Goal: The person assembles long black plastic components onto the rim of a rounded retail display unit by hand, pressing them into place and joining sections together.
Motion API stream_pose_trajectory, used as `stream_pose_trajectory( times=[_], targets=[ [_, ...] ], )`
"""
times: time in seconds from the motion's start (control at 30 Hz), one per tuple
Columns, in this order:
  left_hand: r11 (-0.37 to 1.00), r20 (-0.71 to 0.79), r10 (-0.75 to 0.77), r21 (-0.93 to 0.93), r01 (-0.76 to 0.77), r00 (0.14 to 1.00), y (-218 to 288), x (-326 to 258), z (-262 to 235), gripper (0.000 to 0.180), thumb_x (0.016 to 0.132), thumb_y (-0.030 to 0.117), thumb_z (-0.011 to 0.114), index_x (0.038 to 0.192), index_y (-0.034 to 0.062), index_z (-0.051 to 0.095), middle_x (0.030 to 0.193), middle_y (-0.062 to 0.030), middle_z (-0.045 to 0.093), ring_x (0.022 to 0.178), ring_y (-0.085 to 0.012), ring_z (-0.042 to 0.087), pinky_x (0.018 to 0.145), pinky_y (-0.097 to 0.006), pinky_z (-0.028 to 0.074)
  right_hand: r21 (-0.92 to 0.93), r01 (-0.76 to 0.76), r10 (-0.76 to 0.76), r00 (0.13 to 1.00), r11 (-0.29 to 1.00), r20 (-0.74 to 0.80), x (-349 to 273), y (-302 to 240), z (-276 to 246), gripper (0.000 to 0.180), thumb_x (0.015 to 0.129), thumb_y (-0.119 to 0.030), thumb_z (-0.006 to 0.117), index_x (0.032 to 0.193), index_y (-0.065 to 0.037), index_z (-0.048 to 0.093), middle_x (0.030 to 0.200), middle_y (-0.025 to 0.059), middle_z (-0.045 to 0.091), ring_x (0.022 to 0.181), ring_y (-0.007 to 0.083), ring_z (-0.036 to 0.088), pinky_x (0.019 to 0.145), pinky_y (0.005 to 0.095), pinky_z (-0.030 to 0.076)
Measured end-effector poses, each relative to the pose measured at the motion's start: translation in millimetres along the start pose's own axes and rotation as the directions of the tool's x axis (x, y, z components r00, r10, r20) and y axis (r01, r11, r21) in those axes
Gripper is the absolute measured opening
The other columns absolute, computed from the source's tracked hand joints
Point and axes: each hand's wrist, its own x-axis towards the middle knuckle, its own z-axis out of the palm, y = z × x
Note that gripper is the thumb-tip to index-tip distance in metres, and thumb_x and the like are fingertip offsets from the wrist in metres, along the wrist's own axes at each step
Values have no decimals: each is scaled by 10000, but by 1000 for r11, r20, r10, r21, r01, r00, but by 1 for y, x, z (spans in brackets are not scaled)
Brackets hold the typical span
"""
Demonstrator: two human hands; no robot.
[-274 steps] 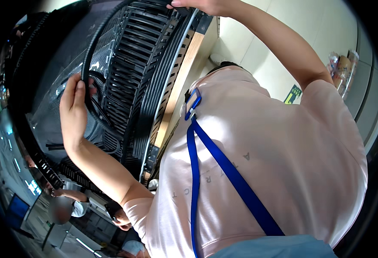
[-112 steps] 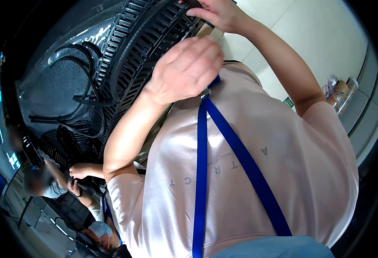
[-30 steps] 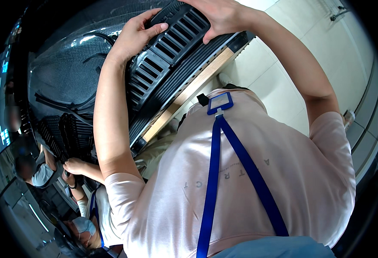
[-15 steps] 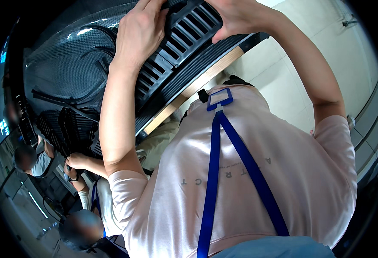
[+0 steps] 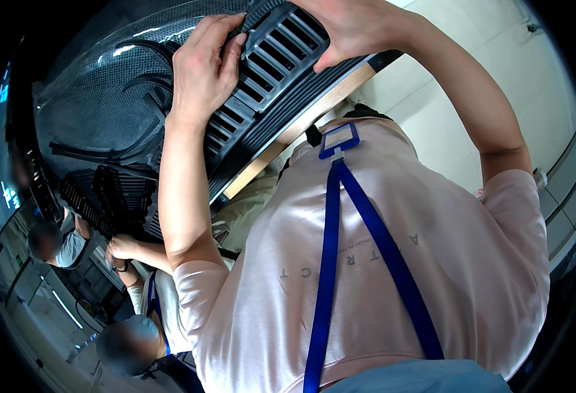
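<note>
Both hands are raised to a black slatted grille (image 5: 271,62) at the top of the view, which lies on a wood-edged surface (image 5: 301,124). The left hand (image 5: 203,65) has its fingers curled over the grille's upper edge, its grip closed on the slats. The right hand (image 5: 350,26) clasps the grille's right end, thumb pressed beneath. A blue lanyard (image 5: 330,242) hangs down the pink shirt (image 5: 445,262). Lower left, another person's hand (image 5: 123,247) rests near stacked black parts (image 5: 105,196).
</note>
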Motion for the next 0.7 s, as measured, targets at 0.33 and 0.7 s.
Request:
stream_pose_trajectory(
  times=[0.33, 0.7],
  targets=[
    [999, 30, -29, 13, 29, 999, 0, 0, 1, 221, 786, 44, 652, 1006, 47, 640, 919, -64, 636, 601, -201, 599, 551, -271, 494, 11, 22, -22, 1000, 1000, -10, 1, 3, 3, 916, 488, -377, 810, 1226, 17, 437, 1177, 159, 523, 1119, 292, 491, 952, 411, 334],
    [997, 20, 16, 77, -17, 1000, -4, -1, 5, 207, 805, 27, 633, 1012, 21, 636, 903, -87, 632, 684, -195, 616, 593, -264, 492, -123, 121, -124, 992, 985, -18, 8, -1, -4, 927, 477, -420, 798, 1211, 33, 459, 1143, 156, 531, 1093, 286, 494, 947, 414, 324]
  ],
)
